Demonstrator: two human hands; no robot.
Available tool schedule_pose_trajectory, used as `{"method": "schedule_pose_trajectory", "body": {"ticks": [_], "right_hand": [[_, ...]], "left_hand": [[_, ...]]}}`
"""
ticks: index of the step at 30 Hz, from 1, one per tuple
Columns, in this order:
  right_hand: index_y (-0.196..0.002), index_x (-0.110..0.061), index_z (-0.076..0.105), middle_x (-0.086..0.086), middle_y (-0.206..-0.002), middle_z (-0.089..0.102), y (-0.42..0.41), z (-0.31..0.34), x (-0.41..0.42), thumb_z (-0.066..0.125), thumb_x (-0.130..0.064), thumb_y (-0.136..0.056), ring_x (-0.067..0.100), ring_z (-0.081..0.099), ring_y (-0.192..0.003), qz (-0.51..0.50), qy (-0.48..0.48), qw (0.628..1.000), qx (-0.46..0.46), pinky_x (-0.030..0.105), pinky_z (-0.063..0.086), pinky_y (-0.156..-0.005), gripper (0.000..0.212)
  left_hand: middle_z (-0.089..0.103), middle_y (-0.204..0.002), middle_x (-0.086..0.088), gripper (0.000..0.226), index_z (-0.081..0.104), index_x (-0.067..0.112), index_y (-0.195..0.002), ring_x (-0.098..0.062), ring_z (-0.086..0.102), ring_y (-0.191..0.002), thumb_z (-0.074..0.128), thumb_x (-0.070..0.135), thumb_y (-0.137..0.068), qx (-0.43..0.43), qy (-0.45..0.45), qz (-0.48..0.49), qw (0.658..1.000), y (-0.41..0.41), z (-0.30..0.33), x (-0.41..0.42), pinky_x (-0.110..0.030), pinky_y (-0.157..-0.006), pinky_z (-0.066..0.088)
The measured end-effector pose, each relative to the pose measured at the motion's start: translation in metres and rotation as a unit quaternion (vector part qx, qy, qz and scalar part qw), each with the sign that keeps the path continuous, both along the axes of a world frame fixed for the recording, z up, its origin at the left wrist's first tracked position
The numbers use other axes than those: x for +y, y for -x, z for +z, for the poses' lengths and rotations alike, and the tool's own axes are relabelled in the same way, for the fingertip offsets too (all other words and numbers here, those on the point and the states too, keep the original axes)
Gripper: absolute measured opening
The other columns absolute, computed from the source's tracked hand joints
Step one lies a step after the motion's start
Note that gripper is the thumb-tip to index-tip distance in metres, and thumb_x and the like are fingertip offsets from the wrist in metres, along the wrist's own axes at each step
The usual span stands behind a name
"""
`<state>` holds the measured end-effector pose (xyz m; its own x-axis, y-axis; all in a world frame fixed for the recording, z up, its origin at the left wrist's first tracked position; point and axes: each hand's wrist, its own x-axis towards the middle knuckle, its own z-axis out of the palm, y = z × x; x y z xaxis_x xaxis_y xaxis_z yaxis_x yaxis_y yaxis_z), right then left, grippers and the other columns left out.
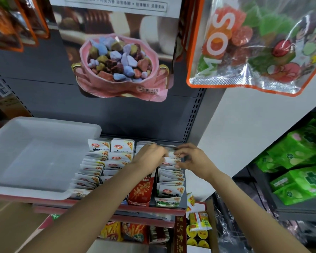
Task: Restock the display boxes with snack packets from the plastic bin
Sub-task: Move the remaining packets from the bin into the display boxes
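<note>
White snack packets (97, 168) with red logos stand in rows inside display boxes on the shelf. The red display box (141, 193) in the middle shows its printed side wall. My left hand (150, 156) and my right hand (193, 159) meet over the rear of the right-hand row, and both pinch the same white snack packet (169, 160) between them. More packets of that row (171, 189) stand in front of my hands. The translucent white plastic bin (35, 154) sits to the left on the shelf, and nothing shows inside it.
Hanging bags dangle above: a pink candy bag (120, 66) and an orange-edged gummy bag (254, 42). Green packets (299, 170) fill the shelf on the right. The red shelf edge (153, 209) runs below, with orange and yellow snacks (128, 231) under it.
</note>
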<state>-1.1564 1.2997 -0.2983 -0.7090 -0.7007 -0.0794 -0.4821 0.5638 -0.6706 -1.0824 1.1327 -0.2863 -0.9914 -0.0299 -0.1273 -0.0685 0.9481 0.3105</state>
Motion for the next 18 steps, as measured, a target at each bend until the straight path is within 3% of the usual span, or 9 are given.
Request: {"method": "schedule_pose_trajectory", "body": {"ticks": [4,6,8,11,14,18], "right_hand": [[-0.122,-0.005,0.060,0.001,-0.130,0.043,0.004,0.005,-0.001,0.077,-0.010,-0.075,0.015,0.053,-0.109,0.008,-0.028,0.999,-0.035,0.023,0.046,-0.096,0.051],[-0.126,-0.005,0.057,-0.001,-0.130,0.041,0.004,0.005,0.001,0.076,-0.008,-0.076,0.011,0.050,-0.107,0.017,-0.034,0.999,-0.039,0.008,0.043,-0.086,0.054],[-0.124,-0.006,0.059,-0.001,-0.131,0.043,0.003,0.003,0.003,0.076,-0.011,-0.076,0.009,0.052,-0.102,0.008,-0.021,0.998,-0.054,0.002,0.041,-0.076,0.051],[-0.116,-0.007,0.065,0.000,-0.132,0.048,-0.001,0.001,0.003,0.070,-0.014,-0.083,0.008,0.055,-0.099,-0.011,0.006,0.999,-0.052,0.004,0.041,-0.077,0.034],[-0.107,-0.008,0.070,0.002,-0.129,0.054,-0.001,0.001,0.002,0.061,-0.012,-0.090,0.008,0.052,-0.095,-0.025,0.003,1.000,0.006,0.010,0.037,-0.080,0.020],[-0.101,-0.008,0.069,0.006,-0.111,0.061,-0.004,0.000,-0.001,0.065,-0.009,-0.086,0.013,0.055,-0.082,-0.059,0.008,0.998,0.037,0.014,0.038,-0.073,0.015]], "left_hand": [[0.063,-0.108,-0.006,0.022,0.063,0.016,-0.114,-0.020,0.059,-0.096,0.050,0.013,-0.096,0.026,-0.022,0.031,0.999,0.000,0.001,0.003,-0.032,-0.078,0.048],[0.063,-0.107,-0.003,0.022,0.063,0.016,-0.113,-0.018,0.057,-0.100,0.049,0.014,-0.096,0.086,-0.019,0.018,0.996,-0.007,0.004,0.004,-0.032,-0.084,0.048],[0.063,-0.102,-0.003,0.019,0.065,0.015,-0.106,-0.019,0.057,-0.098,0.048,0.015,-0.096,0.090,0.005,-0.023,0.996,-0.014,0.004,0.003,-0.033,-0.083,0.047],[0.064,-0.089,-0.006,0.018,0.066,0.014,-0.086,-0.022,0.057,-0.087,0.050,0.008,-0.090,0.017,0.036,-0.040,0.998,-0.019,-0.002,0.001,-0.030,-0.073,0.043],[0.054,-0.089,-0.003,0.019,0.067,0.019,-0.086,-0.025,0.051,-0.096,0.052,0.008,-0.090,-0.009,0.054,-0.039,0.998,-0.007,-0.004,0.006,-0.028,-0.079,0.033],[0.053,-0.110,-0.004,0.026,0.060,0.015,-0.117,-0.023,0.047,-0.113,0.056,0.016,-0.092,0.034,0.013,0.003,0.999,-0.004,-0.001,0.014,-0.027,-0.090,0.035]]}}
